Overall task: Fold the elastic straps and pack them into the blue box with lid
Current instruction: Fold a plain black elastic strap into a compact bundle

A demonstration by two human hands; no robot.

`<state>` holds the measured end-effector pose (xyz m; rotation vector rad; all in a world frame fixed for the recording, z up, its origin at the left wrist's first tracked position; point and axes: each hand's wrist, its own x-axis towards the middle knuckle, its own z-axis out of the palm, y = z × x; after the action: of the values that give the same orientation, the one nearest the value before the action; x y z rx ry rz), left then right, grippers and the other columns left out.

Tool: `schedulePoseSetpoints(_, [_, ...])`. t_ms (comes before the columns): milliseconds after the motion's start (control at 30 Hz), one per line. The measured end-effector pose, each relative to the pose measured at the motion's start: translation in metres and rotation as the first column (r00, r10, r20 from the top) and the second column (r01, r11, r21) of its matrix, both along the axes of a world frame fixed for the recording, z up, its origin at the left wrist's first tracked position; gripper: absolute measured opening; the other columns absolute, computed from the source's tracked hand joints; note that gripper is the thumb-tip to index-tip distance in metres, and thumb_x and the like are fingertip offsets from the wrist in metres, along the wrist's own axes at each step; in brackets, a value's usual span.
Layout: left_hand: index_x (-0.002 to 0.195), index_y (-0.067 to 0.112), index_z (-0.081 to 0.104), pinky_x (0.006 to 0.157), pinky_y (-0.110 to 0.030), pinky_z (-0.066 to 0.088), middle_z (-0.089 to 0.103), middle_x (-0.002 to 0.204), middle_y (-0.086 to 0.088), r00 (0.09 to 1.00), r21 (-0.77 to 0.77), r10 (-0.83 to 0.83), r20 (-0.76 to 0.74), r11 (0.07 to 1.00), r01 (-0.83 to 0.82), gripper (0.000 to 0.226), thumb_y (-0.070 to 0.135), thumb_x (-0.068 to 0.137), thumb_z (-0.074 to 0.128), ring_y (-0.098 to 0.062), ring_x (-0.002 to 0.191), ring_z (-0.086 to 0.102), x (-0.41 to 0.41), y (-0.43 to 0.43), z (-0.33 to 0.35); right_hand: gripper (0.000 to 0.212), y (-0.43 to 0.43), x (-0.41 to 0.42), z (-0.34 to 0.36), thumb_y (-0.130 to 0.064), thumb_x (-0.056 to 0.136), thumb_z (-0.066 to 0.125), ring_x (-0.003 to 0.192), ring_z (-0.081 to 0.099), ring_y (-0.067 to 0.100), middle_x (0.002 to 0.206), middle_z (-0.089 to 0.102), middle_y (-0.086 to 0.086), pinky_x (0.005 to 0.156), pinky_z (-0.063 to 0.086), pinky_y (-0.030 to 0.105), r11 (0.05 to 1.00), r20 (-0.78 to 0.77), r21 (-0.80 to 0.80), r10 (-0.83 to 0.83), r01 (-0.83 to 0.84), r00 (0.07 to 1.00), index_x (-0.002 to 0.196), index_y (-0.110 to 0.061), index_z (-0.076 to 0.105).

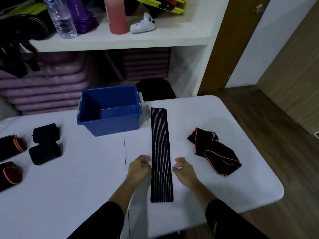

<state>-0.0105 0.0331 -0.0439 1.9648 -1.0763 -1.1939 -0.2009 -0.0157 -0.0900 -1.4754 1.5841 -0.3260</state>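
Note:
A long black ribbed elastic strap [161, 152] lies flat and straight on the white table [69, 187], running away from me. My left hand [139, 167] sits at its left edge with fingers loosely curled, holding nothing. On the strap's right side, my right hand [183, 169] hovers with relaxed fingers, just apart from the edge. The blue box [110, 109] stands without its lid at the table's far side, left of the strap's far end. No lid is in view. A crumpled black strap with orange trim [214, 151] lies to the right.
Two folded black straps [45, 144] and rolled orange-trimmed ones [12, 157] lie at the table's left. Behind the table a white shelf [120, 40] holds bottles [60, 18] and a white object; purple mats [43, 87] are stacked below it. The table's rounded right edge drops to wooden floor.

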Motion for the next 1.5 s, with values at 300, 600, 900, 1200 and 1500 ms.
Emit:
schedulePoseSetpoints(300, [0.140,0.018,0.035,0.102,-0.026,0.033,0.043,0.139,0.000,1.000,-0.013,0.006,-0.023,1.000,-0.006,0.048,0.025,0.095,0.051,-0.022,0.129,0.042,0.003,-0.131,0.010,0.053,-0.138,0.033,0.008,-0.033,0.089,0.058,0.115,0.056,0.020,0.136,0.050,0.001,0.106,0.040,0.038,1.000,0.073,0.015,0.008,-0.009,0.997,0.137,-0.020,0.040])
schedulePoseSetpoints(600, [0.141,0.023,0.032,0.098,-0.030,0.040,0.051,0.132,0.001,0.993,-0.024,0.089,-0.073,0.996,-0.091,0.053,0.013,0.092,0.051,-0.018,0.117,0.051,0.017,-0.235,-0.011,0.059,-0.244,0.075,-0.001,-0.005,0.091,0.054,0.117,0.052,0.023,0.146,0.037,0.012,0.090,0.042,0.025,0.991,0.349,0.124,-0.090,0.050,0.933,0.144,-0.010,0.029])
schedulePoseSetpoints(900, [0.148,0.023,0.019,0.105,-0.030,0.033,0.037,0.148,-0.001,0.982,0.009,0.120,-0.146,0.993,-0.120,0.064,0.010,0.093,0.050,-0.021,0.131,0.041,0.020,-0.246,-0.014,0.057,-0.257,0.072,0.001,0.017,0.089,0.041,0.097,0.049,0.019,0.146,0.034,0.022,0.059,0.046,0.005,0.973,0.496,0.214,-0.179,0.081,0.850,0.141,0.000,0.028])
schedulePoseSetpoints(1200, [0.139,0.015,0.036,0.100,-0.028,0.037,0.043,0.141,-0.010,0.996,-0.003,0.025,0.084,1.000,-0.025,0.052,0.010,0.090,0.054,-0.026,0.125,0.046,0.015,-0.144,-0.018,0.048,-0.163,0.037,-0.009,0.002,0.086,0.056,0.096,0.057,0.021,0.130,0.051,0.015,0.093,0.047,0.041,0.993,0.360,0.096,-0.100,0.070,0.928,0.130,-0.013,0.045])
schedulePoseSetpoints(1500, [0.120,0.018,0.054,0.081,-0.030,0.049,0.056,0.105,-0.003,0.997,-0.063,-0.048,0.058,0.997,0.051,0.043,0.008,0.078,0.058,-0.022,0.093,0.058,0.000,-0.022,-0.021,0.044,-0.027,0.010,0.012,0.004,0.085,0.054,0.091,0.058,0.016,0.124,0.055,0.012,0.064,0.041,-0.001,0.999,0.186,-0.024,-0.025,0.030,0.982,0.127,-0.009,0.051])
